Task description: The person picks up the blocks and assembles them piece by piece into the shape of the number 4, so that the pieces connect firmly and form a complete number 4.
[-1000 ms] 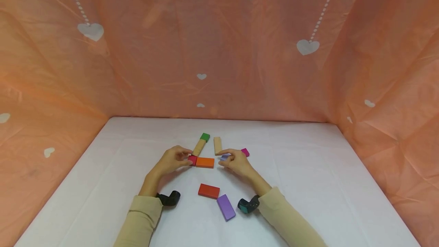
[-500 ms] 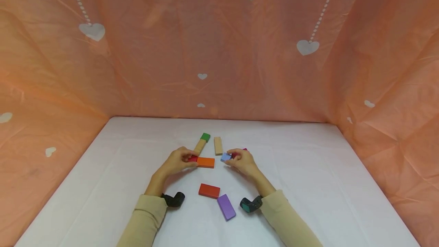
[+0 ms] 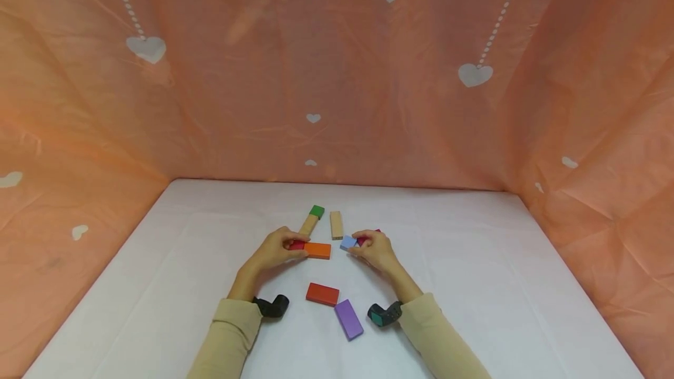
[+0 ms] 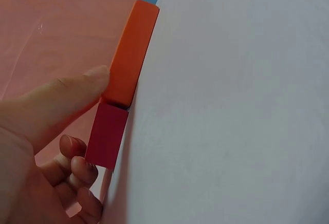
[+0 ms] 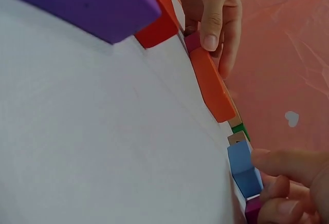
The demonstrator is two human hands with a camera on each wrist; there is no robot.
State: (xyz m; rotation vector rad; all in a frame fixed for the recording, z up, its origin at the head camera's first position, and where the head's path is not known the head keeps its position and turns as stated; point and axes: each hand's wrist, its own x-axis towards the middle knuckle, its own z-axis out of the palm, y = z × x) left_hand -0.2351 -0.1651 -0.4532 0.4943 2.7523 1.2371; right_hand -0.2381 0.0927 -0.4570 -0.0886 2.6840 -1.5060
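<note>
A person's two hands work among small coloured blocks on a white bench. The left hand grasps the crimson block, fingers on its far side and the thumb in front, its tip against the orange block. These two blocks lie end to end, crimson on the left, orange on the right. The right hand pinches the blue block between thumb and fingers; blue lies to the right of orange, with a gap between them. A magenta block is just beyond blue, partly hidden by the right hand's fingers; whether those two blocks touch is hard to tell.

Farther back, a plain wooden block slants away behind the left hand, with a green block at its far end. A second wooden block stretches away from the viewer, behind the gap between orange and blue.

Nearer the viewer, a red block lies with its right corner just beside a slanted purple block. An orange curtain printed with pale hearts surrounds the bench.
</note>
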